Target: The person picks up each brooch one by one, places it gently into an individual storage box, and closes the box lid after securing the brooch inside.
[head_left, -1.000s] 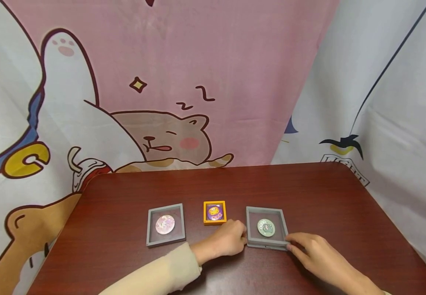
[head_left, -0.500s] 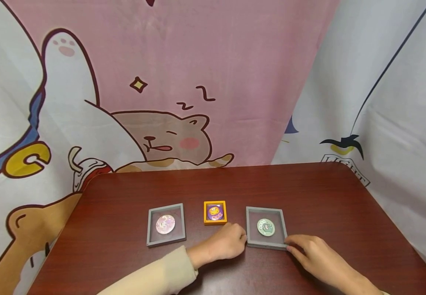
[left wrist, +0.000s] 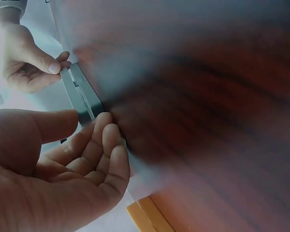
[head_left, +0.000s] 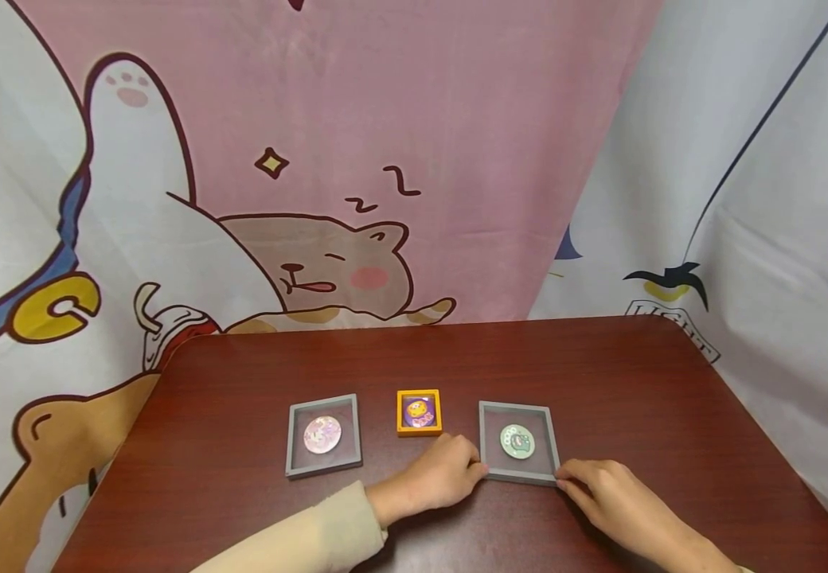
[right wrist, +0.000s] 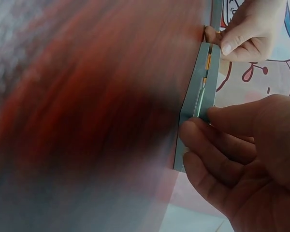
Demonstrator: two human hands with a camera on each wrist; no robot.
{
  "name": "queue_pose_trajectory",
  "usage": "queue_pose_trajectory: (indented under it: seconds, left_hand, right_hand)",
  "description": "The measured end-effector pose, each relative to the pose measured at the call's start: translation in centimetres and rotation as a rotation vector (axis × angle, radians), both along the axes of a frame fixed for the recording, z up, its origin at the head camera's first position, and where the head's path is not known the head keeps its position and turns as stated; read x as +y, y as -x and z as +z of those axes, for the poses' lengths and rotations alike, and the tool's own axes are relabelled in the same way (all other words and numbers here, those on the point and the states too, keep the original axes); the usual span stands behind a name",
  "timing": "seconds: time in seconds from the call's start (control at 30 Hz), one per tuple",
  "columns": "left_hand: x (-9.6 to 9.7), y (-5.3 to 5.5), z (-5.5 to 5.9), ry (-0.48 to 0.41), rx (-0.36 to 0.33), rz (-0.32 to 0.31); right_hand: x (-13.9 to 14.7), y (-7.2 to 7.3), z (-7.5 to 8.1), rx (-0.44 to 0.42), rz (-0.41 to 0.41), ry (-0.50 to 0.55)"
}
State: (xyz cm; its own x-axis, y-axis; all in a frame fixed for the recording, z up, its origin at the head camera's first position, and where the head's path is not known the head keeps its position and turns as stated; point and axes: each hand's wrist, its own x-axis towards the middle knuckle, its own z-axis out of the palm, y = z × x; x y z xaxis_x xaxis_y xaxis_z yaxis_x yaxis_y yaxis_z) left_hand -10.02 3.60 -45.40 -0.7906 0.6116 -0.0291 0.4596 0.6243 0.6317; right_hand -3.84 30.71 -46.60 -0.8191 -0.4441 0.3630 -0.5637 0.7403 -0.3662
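Observation:
A grey square display case [head_left: 517, 477] with a clear film window lies on the table in the head view, a round pale green badge [head_left: 517, 442] showing in its middle. My left hand [head_left: 443, 473] is at its near left corner, the thumb on one half and curled fingertips at the edge. At the near right corner my right hand [head_left: 615, 497] pinches the case between thumb and index finger. Both wrist views show the case [right wrist: 210, 84] side-on, with a narrow gap between its two halves.
A small yellow case [head_left: 419, 432] with a purple and yellow badge stands just behind my left hand. Farther left lies another grey case [head_left: 324, 469] holding a pink round badge. A printed cloth [head_left: 486, 159] hangs behind the brown table [head_left: 564, 358].
My left hand has shifted slightly right, from the case's left side to its near left corner. The case's front edge looks thinner than one second ago. My right hand stays at its corner.

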Motion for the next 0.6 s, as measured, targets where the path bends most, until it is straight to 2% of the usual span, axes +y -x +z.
queue_pose_trajectory:
  seconds: [0.07, 0.23, 0.6]
  left_hand:
    - [0.04, -0.05, -0.1, 0.013, 0.021, 0.005]
    - [0.11, -0.05, -0.26, 0.003, 0.008, 0.005]
    - [0.09, -0.14, -0.16, 0.0, 0.01, 0.001]
  right_hand:
    - [0.01, 0.06, -0.09, 0.025, 0.015, 0.005]
    - [0.26, 0.21, -0.41, 0.069, 0.046, 0.015]
    - [0.41, 0.36, -0.63, 0.071, 0.088, 0.05]
